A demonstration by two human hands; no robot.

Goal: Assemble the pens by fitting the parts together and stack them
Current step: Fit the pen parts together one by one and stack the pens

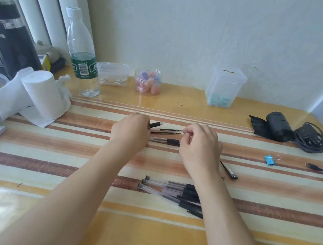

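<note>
My left hand (132, 130) is closed around a pen barrel (155, 125); its black grip and clear tip poke out to the right. My right hand (200, 146) pinches the tip end of a thin black refill (171, 130) that points left toward the barrel. A second refill (165, 133) lies just below it on the striped table. Between my hands lies another clear barrel with a black grip (166, 141). Several pens lie side by side in a pile (168, 188) near my right forearm, which hides part of them. A black pen cap (229, 170) lies right of my right wrist.
Along the back wall stand a water bottle (81, 53), a box of cotton swabs (112, 74), a jar of coloured pieces (147, 81) and a clear tub (223, 87). Tissue rolls (42, 93) sit left. A black pouch (276, 126), cable (309, 139) and blue binder clip (269, 159) lie right.
</note>
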